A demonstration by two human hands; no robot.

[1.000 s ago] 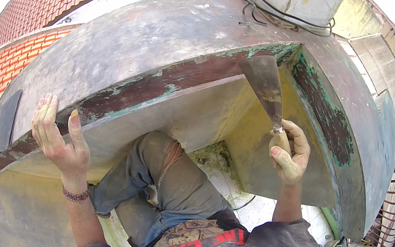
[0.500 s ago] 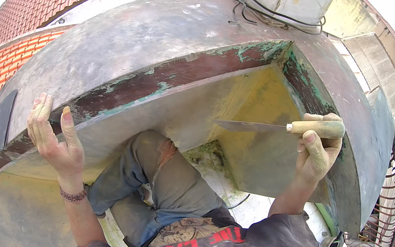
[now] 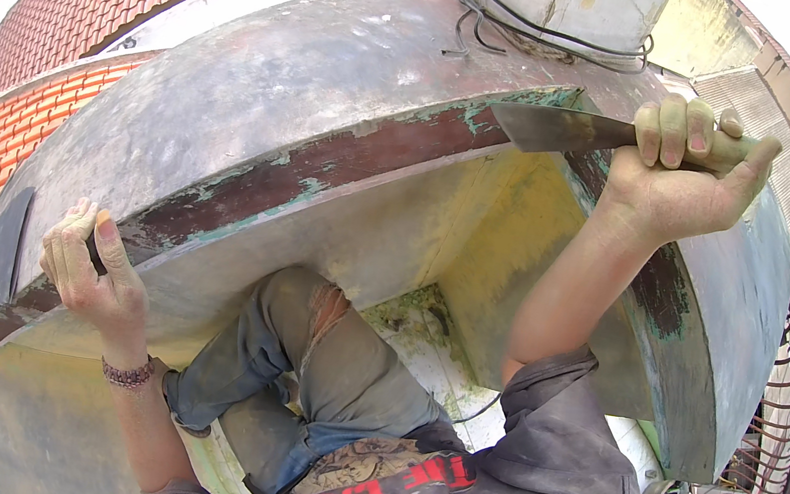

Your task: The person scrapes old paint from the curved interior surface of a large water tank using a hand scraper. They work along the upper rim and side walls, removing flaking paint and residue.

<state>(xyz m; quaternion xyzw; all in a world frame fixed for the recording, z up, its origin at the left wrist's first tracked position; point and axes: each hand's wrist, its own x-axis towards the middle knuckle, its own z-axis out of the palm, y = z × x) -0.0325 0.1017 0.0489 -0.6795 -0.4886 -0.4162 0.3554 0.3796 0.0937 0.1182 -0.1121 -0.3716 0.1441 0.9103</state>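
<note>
the left hand (image 3: 94,270) is raised at the near left, fingers curled over an edge, a beaded band at its wrist. the right hand (image 3: 688,172) is lifted far right — fist closed in a grip, forearm bare, sleeve bunched at the elbow.
</note>
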